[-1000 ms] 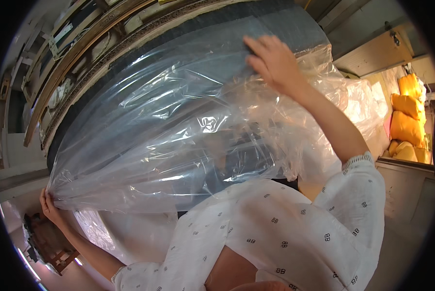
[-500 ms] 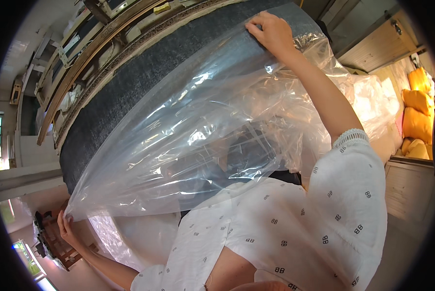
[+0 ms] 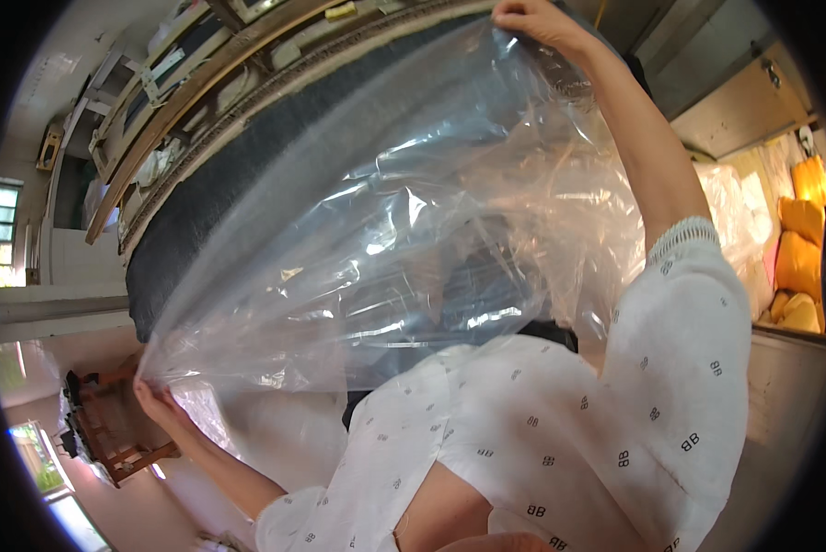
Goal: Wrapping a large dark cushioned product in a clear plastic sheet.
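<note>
Against dark upholstery (image 3: 247, 175), crinkled clear plastic bag (image 3: 413, 248) stretches.

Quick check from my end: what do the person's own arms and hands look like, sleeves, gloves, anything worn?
Both hands are bare: no gloves, rings or watch that I can make out on the left hand or the right hand. The forearms are uncovered too. The person wears a loose white garment with short sleeves, dotted with small dark printed marks; the right sleeve ends in a ribbed white cuff.
</note>
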A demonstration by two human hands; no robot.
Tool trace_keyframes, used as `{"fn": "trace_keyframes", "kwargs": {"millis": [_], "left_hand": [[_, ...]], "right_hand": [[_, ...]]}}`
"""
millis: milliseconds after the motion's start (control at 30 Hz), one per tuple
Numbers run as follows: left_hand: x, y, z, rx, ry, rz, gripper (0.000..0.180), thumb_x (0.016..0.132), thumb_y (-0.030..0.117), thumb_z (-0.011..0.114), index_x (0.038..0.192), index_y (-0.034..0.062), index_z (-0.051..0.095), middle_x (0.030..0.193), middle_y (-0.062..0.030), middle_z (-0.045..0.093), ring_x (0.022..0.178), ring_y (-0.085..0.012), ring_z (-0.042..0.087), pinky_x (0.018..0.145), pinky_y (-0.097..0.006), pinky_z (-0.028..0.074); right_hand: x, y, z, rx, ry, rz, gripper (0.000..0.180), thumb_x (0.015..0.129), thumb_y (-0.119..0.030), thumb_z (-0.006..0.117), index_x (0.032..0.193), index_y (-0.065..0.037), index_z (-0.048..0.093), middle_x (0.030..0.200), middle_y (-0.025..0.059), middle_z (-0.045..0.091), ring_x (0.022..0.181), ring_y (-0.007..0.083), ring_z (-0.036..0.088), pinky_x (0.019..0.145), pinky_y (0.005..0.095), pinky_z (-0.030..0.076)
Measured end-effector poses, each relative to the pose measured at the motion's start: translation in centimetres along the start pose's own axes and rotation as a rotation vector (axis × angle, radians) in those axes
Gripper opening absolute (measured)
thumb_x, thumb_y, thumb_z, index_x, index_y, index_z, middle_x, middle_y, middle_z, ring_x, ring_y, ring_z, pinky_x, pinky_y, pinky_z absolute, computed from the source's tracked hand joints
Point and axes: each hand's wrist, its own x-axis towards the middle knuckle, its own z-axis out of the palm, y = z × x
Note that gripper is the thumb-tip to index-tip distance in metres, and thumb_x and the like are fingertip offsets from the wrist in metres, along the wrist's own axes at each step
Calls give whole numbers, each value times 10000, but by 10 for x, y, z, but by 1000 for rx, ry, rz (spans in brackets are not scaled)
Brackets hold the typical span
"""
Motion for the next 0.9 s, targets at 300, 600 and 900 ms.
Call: {"fn": "trace_keyframes", "kwargs": {"millis": [300, 600, 900], "left_hand": [[105, 15, 211, 248, -46, 345, 271, 838, 237, 601, 990, 16, 639, 935, -66, 630, 835, -144, 568, 771, -250, 440], [179, -29, 256, 40, -142, 203, 253, 830, 199, 613, 974, -4, 653, 933, -47, 649, 829, -96, 567, 757, -195, 422], [188, -19, 275, 285, -33, 245, 258, 776, 261, 664, 866, 19, 655, 815, -31, 627, 763, -114, 551, 721, -222, 421]], "right_hand": [[67, 65, 11, -375, 815, 51, 244, 791, -257, 598, 933, -62, 557, 766, 58, 590, 706, 159, 562, 660, 298, 437], [86, 84, 21, 117, 652, 61, 221, 746, -241, 630, 856, -50, 647, 769, 48, 641, 717, 149, 584, 688, 280, 443], [98, 84, 19, -351, 760, 50, 299, 687, -305, 641, 839, -48, 616, 889, 114, 578, 860, 242, 540, 792, 332, 422]]}}
